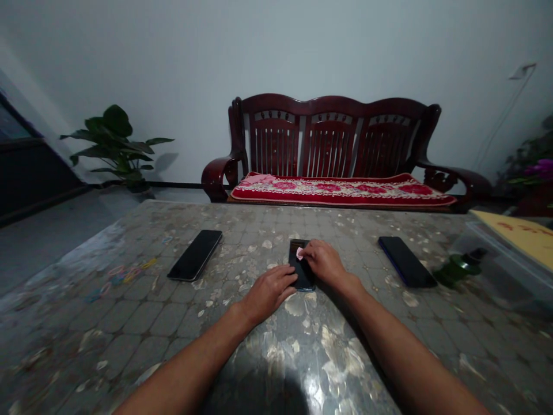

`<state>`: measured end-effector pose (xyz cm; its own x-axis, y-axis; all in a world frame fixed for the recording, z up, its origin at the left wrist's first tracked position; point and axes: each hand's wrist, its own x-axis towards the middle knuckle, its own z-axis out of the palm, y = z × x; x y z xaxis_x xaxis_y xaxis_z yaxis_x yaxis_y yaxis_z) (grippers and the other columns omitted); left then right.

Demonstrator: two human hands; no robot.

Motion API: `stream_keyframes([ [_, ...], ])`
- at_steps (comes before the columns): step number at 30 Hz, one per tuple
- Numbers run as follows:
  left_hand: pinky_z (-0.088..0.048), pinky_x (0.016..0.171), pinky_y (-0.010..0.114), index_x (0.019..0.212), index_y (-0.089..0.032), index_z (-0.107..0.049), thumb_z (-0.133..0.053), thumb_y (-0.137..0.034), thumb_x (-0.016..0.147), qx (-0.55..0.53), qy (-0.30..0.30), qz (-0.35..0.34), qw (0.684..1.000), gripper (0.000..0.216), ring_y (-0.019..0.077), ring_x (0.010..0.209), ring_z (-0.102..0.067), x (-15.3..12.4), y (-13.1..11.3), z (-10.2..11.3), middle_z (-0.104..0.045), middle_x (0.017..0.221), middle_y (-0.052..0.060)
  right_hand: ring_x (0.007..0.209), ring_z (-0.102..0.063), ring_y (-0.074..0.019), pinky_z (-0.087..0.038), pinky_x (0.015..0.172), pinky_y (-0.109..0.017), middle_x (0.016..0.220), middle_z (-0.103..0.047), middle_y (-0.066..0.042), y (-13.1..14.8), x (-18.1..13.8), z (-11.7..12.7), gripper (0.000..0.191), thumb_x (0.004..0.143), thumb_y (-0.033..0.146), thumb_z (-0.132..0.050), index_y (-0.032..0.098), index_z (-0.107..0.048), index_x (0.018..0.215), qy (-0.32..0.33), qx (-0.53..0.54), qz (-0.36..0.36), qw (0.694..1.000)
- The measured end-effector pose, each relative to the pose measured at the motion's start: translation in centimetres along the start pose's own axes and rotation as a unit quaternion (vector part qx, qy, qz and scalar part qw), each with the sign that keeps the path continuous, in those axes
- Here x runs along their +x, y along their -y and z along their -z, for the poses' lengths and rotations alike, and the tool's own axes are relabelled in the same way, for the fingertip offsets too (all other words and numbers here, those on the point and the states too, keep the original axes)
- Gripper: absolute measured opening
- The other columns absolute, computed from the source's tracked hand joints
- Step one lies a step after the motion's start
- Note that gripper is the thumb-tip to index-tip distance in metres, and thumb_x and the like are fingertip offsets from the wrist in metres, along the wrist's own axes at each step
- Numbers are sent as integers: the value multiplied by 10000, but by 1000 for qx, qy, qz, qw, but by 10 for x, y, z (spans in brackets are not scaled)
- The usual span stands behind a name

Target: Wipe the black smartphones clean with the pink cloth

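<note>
A dark smartphone (306,279) lies flat on the table in front of me, its long side pointing away. My left hand (271,288) rests at its left edge, fingers stretched out with the tips on the phone. Over the phone's upper part, my right hand (323,260) pinches a small pale pink piece (299,253), perhaps cloth or paper; it touches or nearly touches the screen. Another black phone (196,255) lies to the left, and a third phone (406,261) with a blue edge lies to the right. Neither hand touches those two.
Coloured rubber bands (125,274) are scattered on the patterned tabletop (151,317) at left. On the right stand a green pump bottle (460,268) and a clear plastic box (501,276) with a yellow sheet on top. Behind the table is a wooden bench (328,138).
</note>
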<state>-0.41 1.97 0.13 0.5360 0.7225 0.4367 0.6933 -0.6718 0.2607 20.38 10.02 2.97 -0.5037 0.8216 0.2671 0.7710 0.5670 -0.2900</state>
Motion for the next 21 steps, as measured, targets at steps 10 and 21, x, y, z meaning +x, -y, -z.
stream_keyframes([
  [10, -532, 1052, 386, 1210, -182, -684, -605, -244, 968, -33, 12, 10, 999, 262, 232, 1228, -639, 0, 6, -3, -685, 1301, 116, 927, -599, -189, -387, 805, -267, 976, -678, -71, -13, 20, -1, 287, 968, 156, -519, 245, -774, 1065, 18, -33, -14, 999],
  [21, -525, 1058, 405, 1215, -188, -676, -605, -224, 961, -45, 15, 17, 999, 266, 243, 1240, -631, 2, 3, -4, -674, 1318, 118, 912, -596, -201, -385, 799, -282, 961, -674, -81, -19, 29, 1, 312, 964, 130, -499, 236, -781, 1047, -1, -59, -24, 998],
])
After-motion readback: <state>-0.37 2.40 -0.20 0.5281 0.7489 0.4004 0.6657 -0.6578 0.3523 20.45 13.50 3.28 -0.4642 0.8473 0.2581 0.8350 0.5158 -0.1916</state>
